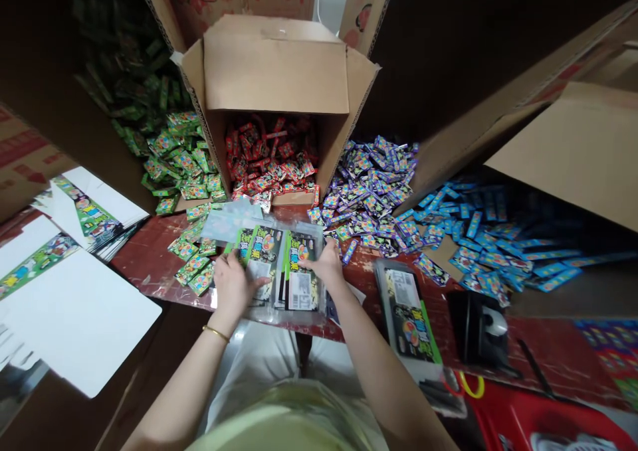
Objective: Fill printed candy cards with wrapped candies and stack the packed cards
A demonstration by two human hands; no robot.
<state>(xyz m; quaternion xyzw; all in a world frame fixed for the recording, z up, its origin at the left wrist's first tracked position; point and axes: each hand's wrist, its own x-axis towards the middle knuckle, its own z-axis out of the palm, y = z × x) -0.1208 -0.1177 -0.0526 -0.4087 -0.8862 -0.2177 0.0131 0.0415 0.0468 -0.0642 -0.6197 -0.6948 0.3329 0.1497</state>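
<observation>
Two groups of clear plastic bags with black and green printed cards lie side by side at the table's front edge. My left hand [234, 283] grips the left side of the left card bags [263, 252], thumb on top. At the right group [302, 275], my right hand [326, 265] pinches the upper right edge, thumb over the card. A pale translucent sheet [232, 220] lies just behind the left bags. Small green packets [199, 275] are close to my left hand, and purple packets [371, 198] lie beyond my right hand.
Tipped cartons hold red packets [272, 165], green packets [184, 165] and blue packets [488, 245]. White printed cards [94, 311] are stacked at left. Another bagged card stack [409, 315] and a black tape dispenser [481, 331] sit at right, above a red container [548, 418].
</observation>
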